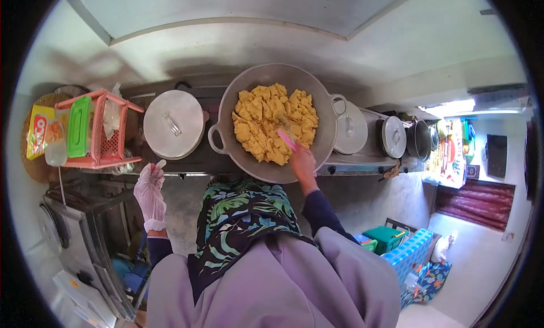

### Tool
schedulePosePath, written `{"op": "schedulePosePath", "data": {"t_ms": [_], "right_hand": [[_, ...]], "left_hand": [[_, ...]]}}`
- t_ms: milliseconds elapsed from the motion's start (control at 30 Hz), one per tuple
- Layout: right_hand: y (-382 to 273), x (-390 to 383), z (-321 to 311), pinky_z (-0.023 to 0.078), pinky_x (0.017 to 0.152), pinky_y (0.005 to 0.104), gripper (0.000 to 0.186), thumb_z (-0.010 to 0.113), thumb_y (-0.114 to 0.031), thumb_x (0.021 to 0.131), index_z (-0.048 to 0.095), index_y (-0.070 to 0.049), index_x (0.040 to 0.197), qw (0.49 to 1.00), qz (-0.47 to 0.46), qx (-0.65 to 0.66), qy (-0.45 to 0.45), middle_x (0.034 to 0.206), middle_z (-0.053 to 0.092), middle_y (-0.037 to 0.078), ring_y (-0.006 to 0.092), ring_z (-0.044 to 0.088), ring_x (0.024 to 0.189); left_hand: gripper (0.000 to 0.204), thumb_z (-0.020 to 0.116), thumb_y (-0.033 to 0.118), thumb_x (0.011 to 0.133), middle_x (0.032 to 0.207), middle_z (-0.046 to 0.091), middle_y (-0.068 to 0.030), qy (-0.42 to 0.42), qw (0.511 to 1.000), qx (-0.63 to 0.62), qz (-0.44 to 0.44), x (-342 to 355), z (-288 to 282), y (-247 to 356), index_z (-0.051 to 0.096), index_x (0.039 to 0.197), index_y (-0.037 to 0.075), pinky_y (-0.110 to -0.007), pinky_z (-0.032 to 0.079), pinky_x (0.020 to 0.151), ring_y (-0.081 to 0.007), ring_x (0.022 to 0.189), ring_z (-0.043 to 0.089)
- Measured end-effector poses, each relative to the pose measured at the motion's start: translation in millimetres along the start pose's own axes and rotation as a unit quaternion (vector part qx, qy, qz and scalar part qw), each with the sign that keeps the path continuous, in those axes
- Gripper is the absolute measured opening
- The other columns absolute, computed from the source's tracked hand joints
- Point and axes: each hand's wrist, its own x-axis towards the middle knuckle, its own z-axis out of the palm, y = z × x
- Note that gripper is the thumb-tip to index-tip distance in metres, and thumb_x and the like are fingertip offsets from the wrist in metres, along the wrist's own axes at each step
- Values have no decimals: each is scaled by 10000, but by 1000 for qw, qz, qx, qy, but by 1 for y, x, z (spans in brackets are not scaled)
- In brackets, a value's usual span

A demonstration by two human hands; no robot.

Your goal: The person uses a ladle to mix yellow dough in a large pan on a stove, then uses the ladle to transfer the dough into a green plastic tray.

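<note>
A big grey two-handled wok (pixel 266 74) sits on the stove, holding a broken-up mass of yellow dough-like food (pixel 258 124). My bare right hand (pixel 304 162) is closed round the pink handle of a spatula (pixel 287 140), whose far end is down in the yellow food. My left hand (pixel 149 195) wears a thin white plastic glove. It hovers at the stove's front edge, below a lidded silver pot (pixel 170 124), with its fingers curled in and one glove tip sticking out. I see nothing in it.
Left of the pot stands a pink plastic rack (pixel 105 129) with a green-lidded container (pixel 79 127). A round lid (pixel 350 129), a smaller lidded pot (pixel 394 136) and a dark pan (pixel 420 140) line the counter's right. A metal cabinet (pixel 73 237) stands at lower left.
</note>
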Motion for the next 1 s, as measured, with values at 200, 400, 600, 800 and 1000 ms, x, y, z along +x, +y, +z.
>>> {"op": "schedulePosePath", "data": {"t_ms": [200,400,600,800,1000], "right_hand": [[-7,107,84,469,556,399,191,568,-160,791,604,-64,952,969,-48,-205,-127,708,628,153,277,639,680],[-14,48,60,463,538,418,242,532,-259,861,576,-49,972,924,222,312,-21,662,589,125,284,610,650],[-55,-8,71,467,628,511,273,517,-222,843,594,-53,1042,988,60,74,121,792,624,219,390,607,751],[-42,38,87,472,707,477,320,533,-263,844,595,-93,1107,921,256,276,-99,876,639,196,388,600,767],[-90,-32,48,450,704,503,295,530,-236,836,608,-24,1027,977,115,162,73,883,613,250,383,601,800]], "left_hand": [[183,566,132,895,855,617,-94,-95,995,22,4,44,43,31,593,971,-32,-219,450,611,-129,719,575],[218,551,182,906,949,643,-167,-102,993,63,2,51,21,62,577,996,-15,-188,424,628,-110,745,573],[226,524,204,918,1009,627,-198,-64,995,44,-56,83,-44,51,561,998,-4,-194,432,602,-120,746,569],[198,554,172,904,893,637,-78,-155,984,72,-42,95,52,62,611,972,-4,-233,447,665,-128,744,582],[212,561,186,903,866,631,-57,-138,985,98,-31,117,14,61,616,983,-2,-234,460,682,-128,753,595]]}}
